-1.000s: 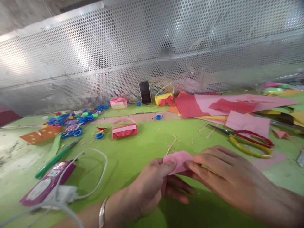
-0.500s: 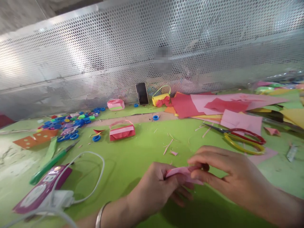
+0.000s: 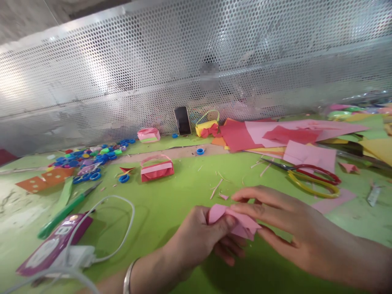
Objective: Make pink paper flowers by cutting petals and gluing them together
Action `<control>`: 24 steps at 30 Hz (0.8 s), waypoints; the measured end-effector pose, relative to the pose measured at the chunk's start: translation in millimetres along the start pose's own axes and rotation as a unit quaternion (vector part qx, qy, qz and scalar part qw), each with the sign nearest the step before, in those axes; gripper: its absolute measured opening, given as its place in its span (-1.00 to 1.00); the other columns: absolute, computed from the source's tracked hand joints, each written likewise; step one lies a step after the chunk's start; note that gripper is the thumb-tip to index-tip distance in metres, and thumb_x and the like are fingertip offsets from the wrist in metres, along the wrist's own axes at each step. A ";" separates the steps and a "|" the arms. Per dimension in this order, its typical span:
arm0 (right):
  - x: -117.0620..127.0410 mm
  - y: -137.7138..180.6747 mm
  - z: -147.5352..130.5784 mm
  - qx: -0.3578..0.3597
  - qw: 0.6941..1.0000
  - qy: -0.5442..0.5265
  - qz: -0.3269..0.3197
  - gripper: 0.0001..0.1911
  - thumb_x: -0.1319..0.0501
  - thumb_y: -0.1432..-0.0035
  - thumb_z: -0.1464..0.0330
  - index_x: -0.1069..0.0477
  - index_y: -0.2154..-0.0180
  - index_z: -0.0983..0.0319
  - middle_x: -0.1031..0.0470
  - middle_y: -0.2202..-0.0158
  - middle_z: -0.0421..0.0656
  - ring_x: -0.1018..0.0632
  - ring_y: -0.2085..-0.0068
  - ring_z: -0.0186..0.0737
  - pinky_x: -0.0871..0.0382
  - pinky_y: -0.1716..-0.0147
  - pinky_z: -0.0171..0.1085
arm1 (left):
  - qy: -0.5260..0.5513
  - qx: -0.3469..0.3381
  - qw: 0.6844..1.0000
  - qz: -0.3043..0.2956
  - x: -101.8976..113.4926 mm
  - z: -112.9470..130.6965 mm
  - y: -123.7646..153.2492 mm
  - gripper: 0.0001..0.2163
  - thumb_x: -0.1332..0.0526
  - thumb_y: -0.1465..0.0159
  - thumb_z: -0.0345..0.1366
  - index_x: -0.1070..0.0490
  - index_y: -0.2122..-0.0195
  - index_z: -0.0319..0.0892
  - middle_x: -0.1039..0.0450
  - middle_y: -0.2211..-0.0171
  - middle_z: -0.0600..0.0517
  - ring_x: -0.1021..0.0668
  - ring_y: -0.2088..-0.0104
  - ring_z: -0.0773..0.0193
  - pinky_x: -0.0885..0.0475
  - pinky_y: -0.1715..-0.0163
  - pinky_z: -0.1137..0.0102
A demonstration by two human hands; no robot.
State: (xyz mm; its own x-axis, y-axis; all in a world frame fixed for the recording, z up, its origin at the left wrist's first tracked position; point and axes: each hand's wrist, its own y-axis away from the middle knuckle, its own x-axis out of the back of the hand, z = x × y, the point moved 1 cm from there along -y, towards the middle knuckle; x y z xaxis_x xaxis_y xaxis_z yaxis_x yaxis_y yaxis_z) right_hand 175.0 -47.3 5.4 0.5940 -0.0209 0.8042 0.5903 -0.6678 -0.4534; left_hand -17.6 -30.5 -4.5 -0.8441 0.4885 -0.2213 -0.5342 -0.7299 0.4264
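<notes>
A folded piece of pink paper (image 3: 245, 224) is held above the green table near its front. My left hand (image 3: 205, 232), with a silver bangle at the wrist, pinches its left side, thumb on top and the other fingers curled below. From the right, my right hand (image 3: 275, 216) has its fingers over the paper's upper edge and the thumb at its right corner. Some of the folds are hidden by the fingers. Just beyond lie thin pink paper scraps (image 3: 224, 197). Scissors (image 3: 312, 177) with red and yellow handles rest behind my right hand.
A red paper bag (image 3: 157, 170) stands ahead on the left. Farther back are a pink paper box (image 3: 148, 134), a phone (image 3: 183, 121) and a yellow bag (image 3: 206, 128). Coloured sheets (image 3: 241, 136) lie at right. A green-handled knife (image 3: 65, 212) and purple power strip (image 3: 58, 245) are left.
The pink paper has turned so more of its face shows. My right hand's fingers have loosened from a tight pinch and spread along the paper's edge, shifting slightly left.
</notes>
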 end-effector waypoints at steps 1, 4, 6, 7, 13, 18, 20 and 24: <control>-0.6 0.1 0.6 0.003 1.000 -0.004 -0.002 -0.51 -0.05 -0.20 0.53 -0.27 -0.13 0.06 -0.46 -0.03 -0.12 -0.51 0.01 -0.25 -0.46 0.08 -0.29 | -0.005 -0.003 1.000 -0.001 0.2 -0.3 0.3 -0.55 -0.36 0.02 0.08 -0.53 0.44 -0.31 -0.52 0.52 -0.04 -0.56 0.55 0.34 -0.42 0.64 0.54; -2.0 0.2 2.0 -0.001 0.999 -0.032 0.000 -0.59 -0.07 -0.24 0.50 -0.35 -0.08 0.09 -0.53 0.05 -0.14 -0.55 0.07 -0.26 -0.47 0.12 -0.32 | -0.015 -0.017 1.000 -0.013 0.0 1.2 2.1 -0.59 -0.35 -0.03 0.04 -0.53 0.43 -0.30 -0.53 0.50 -0.04 -0.55 0.56 0.36 -0.41 0.65 0.56; -1.6 0.0 1.9 -0.028 0.998 -0.054 0.004 -0.62 -0.04 -0.26 0.50 -0.42 -0.02 0.09 -0.57 0.10 -0.17 -0.57 0.11 -0.28 -0.46 0.14 -0.34 | -0.015 -0.024 0.999 -0.028 -1.1 3.9 3.6 -0.62 -0.38 0.00 -0.01 -0.53 0.44 -0.30 -0.53 0.50 -0.03 -0.53 0.56 0.37 -0.39 0.67 0.57; -0.9 -0.3 1.5 -0.053 0.996 -0.066 0.006 -0.64 -0.03 -0.26 0.49 -0.45 0.02 0.08 -0.58 0.13 -0.19 -0.57 0.14 -0.29 -0.46 0.15 -0.35 | -0.013 -0.024 0.999 -0.034 -1.8 5.3 4.3 -0.64 -0.40 0.03 -0.05 -0.54 0.45 -0.30 -0.53 0.50 -0.02 -0.53 0.56 0.38 -0.39 0.67 0.57; 0.4 -6.0 -1.2 -0.260 0.943 -0.204 -0.031 -0.76 -0.09 -0.26 0.30 -0.55 0.24 0.10 -0.61 0.30 -0.25 -0.57 0.30 -0.30 -0.41 0.36 -0.40 | -0.010 0.016 1.000 -0.017 -5.3 9.5 5.7 -0.84 -0.45 0.14 -0.37 -0.52 0.54 -0.28 -0.49 0.60 0.08 -0.45 0.66 0.47 -0.39 0.66 0.59; -3.4 -8.5 1.8 -0.342 0.882 -0.313 -0.086 -0.70 -0.10 -0.26 0.19 -0.53 0.30 0.19 -0.48 0.48 -0.24 -0.42 0.46 -0.34 -0.24 0.52 -0.40 | -0.044 0.032 0.998 -0.009 -5.3 8.1 4.6 -0.86 -0.37 0.03 -0.32 -0.52 0.50 -0.30 -0.50 0.60 0.06 -0.46 0.66 0.48 -0.39 0.63 0.58; -3.0 -9.4 1.3 -0.338 0.876 -0.332 -0.091 -0.73 -0.11 -0.26 0.22 -0.51 0.33 0.20 -0.46 0.48 -0.25 -0.38 0.46 -0.36 -0.22 0.51 -0.40 | -0.051 0.037 0.998 0.001 -5.2 7.9 4.6 -0.82 -0.34 -0.02 -0.26 -0.50 0.49 -0.30 -0.50 0.60 0.04 -0.46 0.68 0.46 -0.35 0.69 0.59; -1.0 -10.1 -1.1 -0.319 0.881 -0.344 -0.064 -0.73 -0.11 -0.27 0.23 -0.48 0.36 0.21 -0.45 0.48 -0.25 -0.39 0.45 -0.35 -0.26 0.47 -0.38 | -0.045 0.033 0.998 0.015 -6.5 8.8 4.7 -0.81 -0.31 -0.06 -0.23 -0.45 0.49 -0.28 -0.49 0.63 0.04 -0.44 0.70 0.45 -0.30 0.74 0.59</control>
State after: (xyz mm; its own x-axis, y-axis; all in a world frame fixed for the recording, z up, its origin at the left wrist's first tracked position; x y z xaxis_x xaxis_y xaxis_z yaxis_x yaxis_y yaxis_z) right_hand 167.9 -41.3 9.6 0.8654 0.3938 0.3100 0.3796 -0.9189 0.1076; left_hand -14.2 -32.9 6.7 -0.8501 0.5106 -0.1291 -0.5023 -0.7125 0.4899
